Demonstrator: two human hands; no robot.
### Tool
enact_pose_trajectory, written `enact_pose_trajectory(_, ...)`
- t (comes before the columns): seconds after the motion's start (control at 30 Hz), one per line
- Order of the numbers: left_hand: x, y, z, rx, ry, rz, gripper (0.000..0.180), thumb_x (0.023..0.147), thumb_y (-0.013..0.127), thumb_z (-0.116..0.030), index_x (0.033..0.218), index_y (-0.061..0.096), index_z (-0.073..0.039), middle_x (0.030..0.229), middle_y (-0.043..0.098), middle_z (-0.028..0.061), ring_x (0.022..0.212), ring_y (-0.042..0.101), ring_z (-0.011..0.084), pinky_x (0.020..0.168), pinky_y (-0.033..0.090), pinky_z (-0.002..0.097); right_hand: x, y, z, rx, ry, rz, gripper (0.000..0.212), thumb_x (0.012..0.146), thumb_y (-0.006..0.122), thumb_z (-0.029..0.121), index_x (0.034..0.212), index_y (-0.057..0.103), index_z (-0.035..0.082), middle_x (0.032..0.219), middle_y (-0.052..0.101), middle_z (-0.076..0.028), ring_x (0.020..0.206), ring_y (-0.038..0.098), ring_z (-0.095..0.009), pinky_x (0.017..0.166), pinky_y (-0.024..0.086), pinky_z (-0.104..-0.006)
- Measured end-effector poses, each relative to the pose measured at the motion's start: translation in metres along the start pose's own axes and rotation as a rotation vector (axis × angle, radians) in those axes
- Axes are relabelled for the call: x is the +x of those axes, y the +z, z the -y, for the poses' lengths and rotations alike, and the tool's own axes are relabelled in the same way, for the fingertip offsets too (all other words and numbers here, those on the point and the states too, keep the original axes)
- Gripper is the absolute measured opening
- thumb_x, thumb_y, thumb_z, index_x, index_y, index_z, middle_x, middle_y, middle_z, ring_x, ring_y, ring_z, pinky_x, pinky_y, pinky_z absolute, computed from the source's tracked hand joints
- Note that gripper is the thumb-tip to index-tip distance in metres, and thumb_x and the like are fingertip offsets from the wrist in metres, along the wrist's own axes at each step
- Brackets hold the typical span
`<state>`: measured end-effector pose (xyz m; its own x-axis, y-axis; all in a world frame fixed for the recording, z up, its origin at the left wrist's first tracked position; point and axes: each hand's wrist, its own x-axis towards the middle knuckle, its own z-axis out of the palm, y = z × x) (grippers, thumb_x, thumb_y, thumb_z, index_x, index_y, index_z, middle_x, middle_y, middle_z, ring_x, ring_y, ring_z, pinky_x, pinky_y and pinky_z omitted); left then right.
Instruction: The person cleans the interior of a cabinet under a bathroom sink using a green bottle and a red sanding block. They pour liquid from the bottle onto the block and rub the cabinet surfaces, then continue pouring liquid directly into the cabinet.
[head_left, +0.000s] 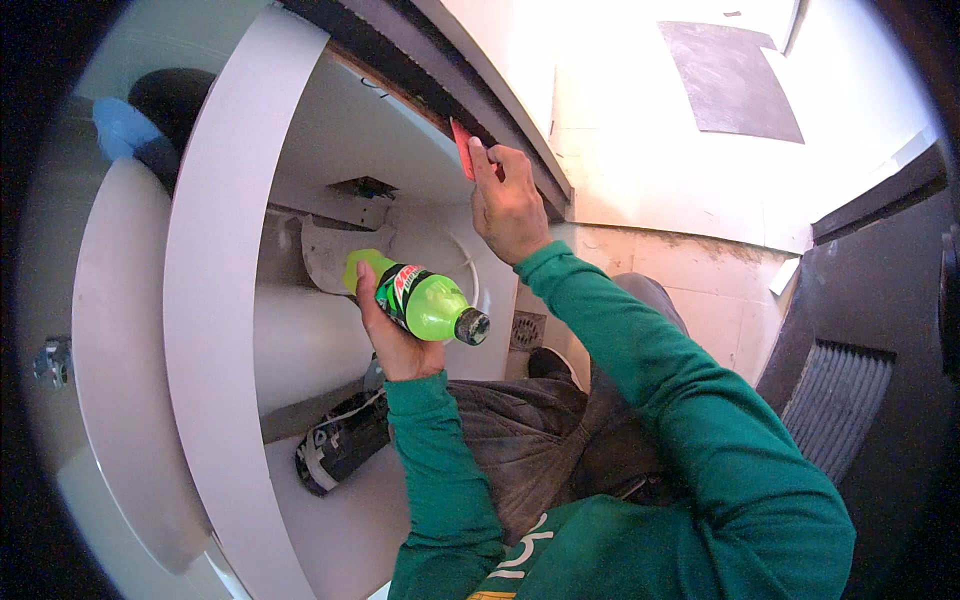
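Observation:
My left hand [392, 338] is wrapped round a green plastic drink bottle [436, 306] with a dark, dirty cap. The bottle lies tilted, its cap end pointing right and towards me. Farther up, my right hand [513, 208] pinches a small flat red piece [462, 150] between thumb and fingers. That piece is up against or very close to the inner side of a dark frame edge [440, 95]; whether it touches cannot be told. Its exact kind is not clear.
A long white panel [225, 260] stands left of my hands, with a blue cloth-like thing [128, 130] beyond it. A black cylinder [340, 445] lies below the bottle. Right of me are a floor drain [527, 330] and a dark door with a vent grille [838, 405].

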<state>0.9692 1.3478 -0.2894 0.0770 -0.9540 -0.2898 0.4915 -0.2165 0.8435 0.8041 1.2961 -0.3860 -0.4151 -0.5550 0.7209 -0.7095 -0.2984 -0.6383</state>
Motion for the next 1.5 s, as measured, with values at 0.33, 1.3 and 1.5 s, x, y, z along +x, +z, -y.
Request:
enact_pose_trajectory(0.33, 0.001, -0.005, 0.003, -0.025, -0.028, 0.008, 0.034, 0.091, 0.067, -0.047, 0.098, 0.064, -0.015, 0.082, 0.071, 0.0079, 0.072, 0.069, 0.0236, 0.065, 0.059, 0.0381, -0.005, 0.027, 0.008, -0.035, 0.039, -0.015, 0.061, 0.080, 0.058, 0.000, 0.140, 0.046, -0.003, 0.114, 0.051, -0.019, 0.095, 0.055, -0.036, 0.086, 0.051, -0.0422)
enact_pose_trajectory(1.3, 0.004, -0.016, -0.004, -0.032, 0.063, 0.017, 0.030, 0.092, 0.066, -0.045, 0.098, 0.063, -0.016, 0.082, 0.070, 0.0049, 0.072, 0.069, 0.0227, 0.067, 0.059, 0.0401, 0.069, -0.091, -0.007, 0.427, 0.270, 0.345, 0.029, 0.089, 0.058, 0.017, 0.115, 0.065, 0.004, 0.096, 0.066, -0.022, 0.090, 0.063, -0.040, 0.080, 0.051, -0.0451)
enact_pose_trajectory(1.5, 0.002, -0.007, -0.001, 0.003, 0.059, 0.038, 0.030, 0.092, 0.066, -0.046, 0.098, 0.062, -0.016, 0.081, 0.070, 0.0048, 0.073, 0.070, 0.0225, 0.067, 0.059, 0.0404, -0.025, -0.067, -0.064, 0.271, 0.441, 0.304, 0.033, 0.088, 0.057, 0.009, 0.118, 0.068, 0.009, 0.101, 0.068, -0.020, 0.093, 0.064, -0.039, 0.085, 0.052, -0.0450)
